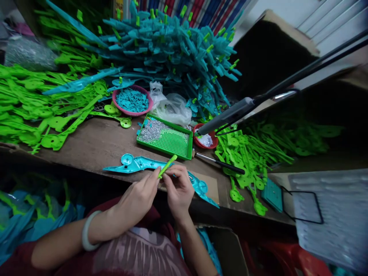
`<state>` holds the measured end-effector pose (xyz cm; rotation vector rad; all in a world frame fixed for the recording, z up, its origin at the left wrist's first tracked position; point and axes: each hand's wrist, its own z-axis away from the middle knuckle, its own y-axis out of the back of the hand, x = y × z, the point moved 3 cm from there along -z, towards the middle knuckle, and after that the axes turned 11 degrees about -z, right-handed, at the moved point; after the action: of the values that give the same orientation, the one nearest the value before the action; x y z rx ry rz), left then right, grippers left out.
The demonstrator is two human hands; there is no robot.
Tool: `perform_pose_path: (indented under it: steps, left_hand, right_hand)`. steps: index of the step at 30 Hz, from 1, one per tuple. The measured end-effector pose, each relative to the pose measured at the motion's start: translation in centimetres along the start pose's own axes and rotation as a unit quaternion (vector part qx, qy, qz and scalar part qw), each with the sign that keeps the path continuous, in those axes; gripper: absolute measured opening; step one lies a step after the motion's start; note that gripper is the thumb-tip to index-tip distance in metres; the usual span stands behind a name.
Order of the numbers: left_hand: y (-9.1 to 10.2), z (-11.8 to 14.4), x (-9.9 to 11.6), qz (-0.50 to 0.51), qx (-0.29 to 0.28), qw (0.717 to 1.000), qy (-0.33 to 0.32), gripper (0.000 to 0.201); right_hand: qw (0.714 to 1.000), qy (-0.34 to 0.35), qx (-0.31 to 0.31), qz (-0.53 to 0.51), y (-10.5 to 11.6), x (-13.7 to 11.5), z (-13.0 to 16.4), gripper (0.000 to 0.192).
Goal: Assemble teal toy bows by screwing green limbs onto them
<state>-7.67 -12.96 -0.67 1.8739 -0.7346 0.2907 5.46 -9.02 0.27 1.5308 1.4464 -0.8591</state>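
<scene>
A long teal plastic toy part (135, 164) lies flat along the front edge of the wooden table (100, 143). Over its middle, my left hand (140, 197) and my right hand (178, 189) meet. Both pinch a small lime-green plastic stick (166, 166) that points up and to the right above the teal part. A pale bangle sits on my left wrist.
A green tray (172, 143) holding small silver screws sits behind the hands. A pink bowl (132, 100) of teal bits, a red bowl (205, 140), a screwdriver (218, 163), plastic bags, and big piles of green (34, 103) and teal parts (166, 50) surround it. A lamp arm (258, 101) crosses right.
</scene>
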Motion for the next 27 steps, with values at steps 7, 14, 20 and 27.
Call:
perform_pose_path:
  steps: [7, 14, 20, 27]
  left_hand:
    - [0.1, -0.7, 0.7, 0.075, 0.022, 0.997, 0.014, 0.04]
    - [0.6, -1.0, 0.8, 0.178, -0.057, 0.98, 0.062, 0.034]
    - [0.4, 0.0, 0.8, 0.155, 0.0, 0.988, 0.027, 0.037]
    - [-0.2, -0.4, -0.7, 0.145, -0.022, 0.989, -0.034, 0.039]
  right_hand:
    - [0.995, -0.049, 0.06, -0.061, -0.2, 1.2, 0.9, 0.004]
    - [0.999, 0.022, 0.044, -0.006, 0.3, 1.0, 1.1, 0.008]
    - [0.992, -0.051, 0.066, -0.09, 0.0, 1.4, 1.9, 0.004]
    - [0.984, -0.1, -0.125, -0.081, -0.6, 2.1, -0.3, 0.025]
